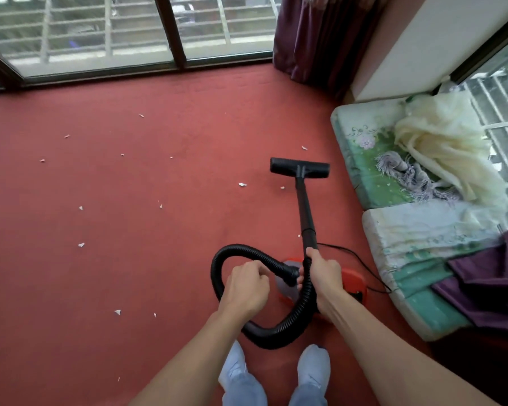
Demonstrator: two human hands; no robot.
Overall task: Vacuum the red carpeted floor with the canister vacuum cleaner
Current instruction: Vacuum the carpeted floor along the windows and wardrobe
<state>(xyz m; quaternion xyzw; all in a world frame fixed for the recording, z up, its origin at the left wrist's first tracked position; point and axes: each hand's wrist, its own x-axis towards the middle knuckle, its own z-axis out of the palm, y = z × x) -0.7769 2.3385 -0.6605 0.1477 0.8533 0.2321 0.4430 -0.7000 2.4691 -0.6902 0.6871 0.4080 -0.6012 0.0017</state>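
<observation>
A red canister vacuum [353, 281] sits on the red carpet [129, 259] just ahead of my feet. Its black ribbed hose [288, 326] loops round to a black wand [304, 212] ending in a flat black floor head [299, 167] resting on the carpet. My right hand [324, 273] grips the wand's lower end where the hose joins. My left hand [245, 284] is curled at the hose beside its connector on the canister, and the frame does not show whether the fingers grip it. Several white paper scraps [242, 184] lie scattered over the carpet.
Floor mattresses [399, 235] with cream and purple cloth lie along the right wall. A black power cord [361, 260] runs from the canister toward them. Sliding glass doors [100, 39] and a purple curtain [314, 39] stand at the far side. My shoes [313, 367] are at the bottom.
</observation>
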